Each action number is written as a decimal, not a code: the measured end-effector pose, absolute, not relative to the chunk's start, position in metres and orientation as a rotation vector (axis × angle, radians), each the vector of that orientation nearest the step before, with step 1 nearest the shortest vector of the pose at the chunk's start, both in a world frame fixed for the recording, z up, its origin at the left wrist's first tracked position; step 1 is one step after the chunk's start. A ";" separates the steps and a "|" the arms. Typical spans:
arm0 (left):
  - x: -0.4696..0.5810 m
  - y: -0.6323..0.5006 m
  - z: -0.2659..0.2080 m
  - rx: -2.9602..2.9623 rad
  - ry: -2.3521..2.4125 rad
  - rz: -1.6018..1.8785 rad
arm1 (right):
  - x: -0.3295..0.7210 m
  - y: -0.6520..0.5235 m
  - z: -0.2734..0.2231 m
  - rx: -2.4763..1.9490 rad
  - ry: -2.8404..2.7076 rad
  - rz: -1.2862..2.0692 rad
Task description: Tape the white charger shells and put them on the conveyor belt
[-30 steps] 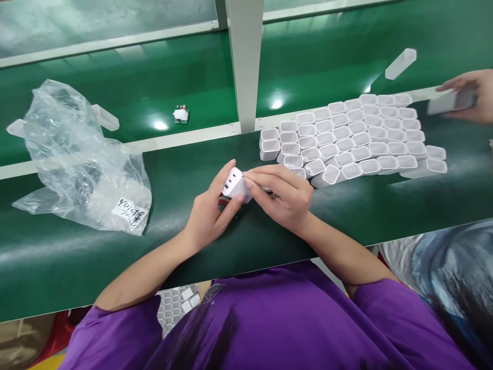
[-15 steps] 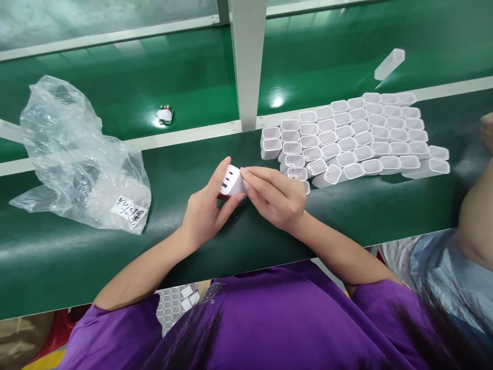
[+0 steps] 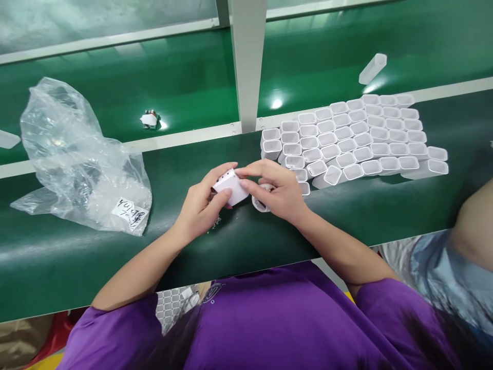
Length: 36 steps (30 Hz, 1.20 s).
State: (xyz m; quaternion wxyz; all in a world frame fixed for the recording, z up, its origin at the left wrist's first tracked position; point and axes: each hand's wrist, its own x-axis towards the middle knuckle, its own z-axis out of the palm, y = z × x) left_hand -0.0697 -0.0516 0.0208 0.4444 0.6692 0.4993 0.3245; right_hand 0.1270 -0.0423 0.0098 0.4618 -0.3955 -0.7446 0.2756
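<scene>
A white charger block (image 3: 233, 189) with several dark port slots along its upper edge is gripped by my left hand (image 3: 200, 205), thumb on its broad face. My right hand (image 3: 279, 190) pinches the block's right end between thumb and index finger. A white ring-like piece (image 3: 259, 203) shows beneath the curled fingers of my right hand, partly hidden by them; I cannot tell how it is held. Small clear specks (image 3: 216, 222) lie on the green surface just below my left hand.
Rows of white open-topped casings (image 3: 346, 136) stand to the right. A clear plastic bag (image 3: 84, 169) with a handwritten label lies left. Behind the metal rail, a small circuit board (image 3: 149, 119) and a white casing (image 3: 373, 69) rest on green belt. A person's arm (image 3: 475, 221) is at right.
The block has turned, its ports now facing up and away. The white ring-like piece has come into view by my right hand. The circuit board and far casing have shifted left.
</scene>
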 end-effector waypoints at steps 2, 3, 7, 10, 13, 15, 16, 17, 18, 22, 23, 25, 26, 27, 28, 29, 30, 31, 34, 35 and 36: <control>-0.070 -0.052 0.018 1.536 1.164 0.819 | 0.125 -0.043 0.009 -1.007 -1.743 0.861; -0.069 -0.053 0.017 1.489 1.149 0.829 | 0.124 -0.043 0.008 -1.021 -1.701 0.950; -0.067 -0.053 0.018 1.469 1.203 0.884 | 0.118 -0.047 0.005 -1.011 -1.538 1.245; -0.065 -0.051 0.020 1.565 1.239 0.932 | 0.115 -0.049 0.006 -0.984 -1.448 1.362; -0.064 -0.049 0.020 1.642 1.232 0.941 | 0.113 -0.049 0.008 -0.952 -1.360 1.446; -0.064 -0.049 0.019 1.678 1.225 0.937 | 0.112 -0.049 0.009 -0.919 -1.309 1.488; -0.064 -0.049 0.018 1.695 1.222 0.938 | 0.112 -0.049 0.010 -0.904 -1.290 1.504; -0.064 -0.049 0.018 1.713 1.221 0.940 | 0.112 -0.048 0.010 -0.892 -1.275 1.517; -0.064 -0.049 0.018 1.729 1.225 0.938 | 0.111 -0.048 0.010 -0.884 -1.263 1.528; -0.064 -0.048 0.018 1.778 1.270 0.901 | 0.111 -0.049 0.011 -0.862 -1.237 1.550; -0.064 -0.048 0.019 1.787 1.279 0.895 | 0.111 -0.049 0.011 -0.859 -1.237 1.552; -0.064 -0.048 0.019 1.806 1.287 0.895 | 0.111 -0.050 0.010 -0.859 -1.243 1.556; -0.065 -0.048 0.018 1.817 1.289 0.897 | 0.111 -0.051 0.010 -0.863 -1.248 1.557; -0.065 -0.048 0.017 1.831 1.288 0.900 | 0.111 -0.051 0.010 -0.870 -1.253 1.555; -0.066 -0.048 0.017 1.848 1.285 0.906 | 0.111 -0.052 0.010 -0.881 -1.260 1.552; -0.067 -0.048 0.016 1.867 1.279 0.913 | 0.111 -0.052 0.010 -0.895 -1.269 1.545; -0.067 -0.048 0.015 1.889 1.274 0.919 | 0.111 -0.052 0.010 -0.907 -1.279 1.533; -0.068 -0.048 0.014 1.913 1.271 0.923 | 0.111 -0.052 0.011 -0.914 -1.292 1.517; -0.069 -0.048 0.013 2.002 1.283 0.914 | 0.111 -0.052 0.011 -0.914 -1.333 1.465; -0.069 -0.048 0.013 2.032 1.287 0.910 | 0.111 -0.051 0.011 -0.916 -1.343 1.452; -0.069 -0.047 0.013 2.063 1.289 0.909 | 0.111 -0.051 0.011 -0.922 -1.352 1.447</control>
